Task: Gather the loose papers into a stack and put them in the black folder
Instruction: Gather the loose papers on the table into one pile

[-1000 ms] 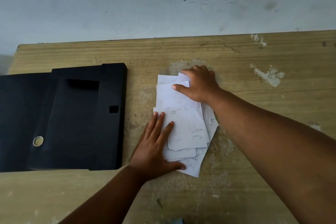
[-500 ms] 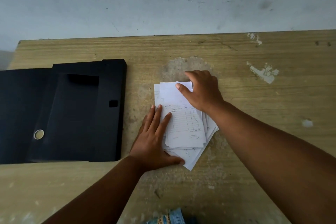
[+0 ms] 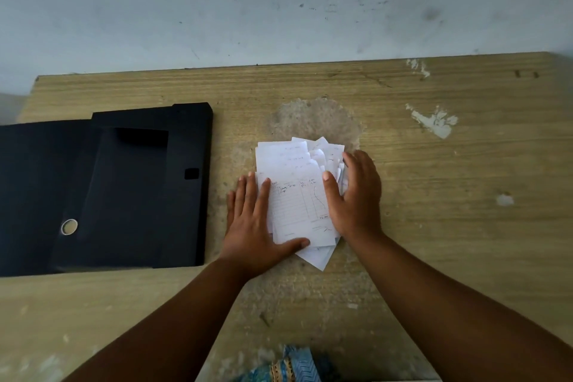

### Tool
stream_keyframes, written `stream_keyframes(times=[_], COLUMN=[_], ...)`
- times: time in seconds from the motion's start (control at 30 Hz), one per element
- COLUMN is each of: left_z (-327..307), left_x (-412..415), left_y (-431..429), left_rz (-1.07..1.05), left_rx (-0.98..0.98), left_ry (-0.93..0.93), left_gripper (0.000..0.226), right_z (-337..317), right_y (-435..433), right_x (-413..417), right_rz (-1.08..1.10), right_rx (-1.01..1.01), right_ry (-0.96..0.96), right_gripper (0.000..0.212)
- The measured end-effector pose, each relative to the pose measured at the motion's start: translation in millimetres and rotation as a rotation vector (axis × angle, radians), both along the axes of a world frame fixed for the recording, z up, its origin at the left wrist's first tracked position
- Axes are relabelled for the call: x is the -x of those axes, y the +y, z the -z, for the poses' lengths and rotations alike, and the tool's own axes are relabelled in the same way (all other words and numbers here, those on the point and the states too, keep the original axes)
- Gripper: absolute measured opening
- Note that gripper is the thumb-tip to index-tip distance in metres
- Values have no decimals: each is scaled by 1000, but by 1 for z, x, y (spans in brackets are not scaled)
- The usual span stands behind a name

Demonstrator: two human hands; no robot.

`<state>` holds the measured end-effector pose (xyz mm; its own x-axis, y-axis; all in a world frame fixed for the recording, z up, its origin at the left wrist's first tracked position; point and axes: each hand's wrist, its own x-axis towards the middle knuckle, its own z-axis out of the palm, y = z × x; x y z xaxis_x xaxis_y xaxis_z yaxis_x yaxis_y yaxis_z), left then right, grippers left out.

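A loose pile of white papers [image 3: 296, 192] lies in the middle of the wooden table [image 3: 449, 183], its sheets fanned unevenly at the far end. My left hand [image 3: 251, 226] lies flat against the pile's left edge, thumb across its near edge. My right hand [image 3: 355, 195] presses against the pile's right side, fingers on the top sheet. The black folder [image 3: 124, 189] lies open flat on the table to the left, a short gap from the papers.
A pale wall [image 3: 279, 3] rises right behind the table's far edge. White chipped patches [image 3: 434, 121] mark the wood at the right. A bit of blue patterned cloth [image 3: 294, 366] shows at the table's near edge.
My right hand has moved from the pile's far end down to its right side. The sheets sit squeezed closer together between both hands. My left hand has stayed at the left edge.
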<state>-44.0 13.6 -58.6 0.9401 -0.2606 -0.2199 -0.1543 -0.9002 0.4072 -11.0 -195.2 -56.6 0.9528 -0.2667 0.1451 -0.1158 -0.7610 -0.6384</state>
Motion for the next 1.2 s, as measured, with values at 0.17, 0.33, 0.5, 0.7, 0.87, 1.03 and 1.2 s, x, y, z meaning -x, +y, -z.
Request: stream_keyframes(times=[0.17,0.33,0.5,0.7,0.87,1.03,1.2], left_z=[1,1,-7,-9,-10,-13,-17], left_x=[-2,-4,-4,-1,-1,10,8], left_y=[-4,-7,-3,-5,-6,-8,-12], left_rz=[25,-17,-38,32,34,-45,40], left_rx=[-135,-60,15,-22,0,57,-85], left_ry=[59,71,119,147,147,130,188], left_gripper=[116,112,102,92,89,90,94], right_z=[7,-7,-13,-23,-36,-40,-44], right_y=[21,43,33,46,38,32,40], right_x=[37,34,35,45,30,27,21], right_rz=[-33,-124,197,204,200,180,207], right_rx=[21,-353,-173,-307,-88,-24,-96], right_ry=[161,209,93,199,304,477,498], right_gripper=[74,72,57,78,85,96,97])
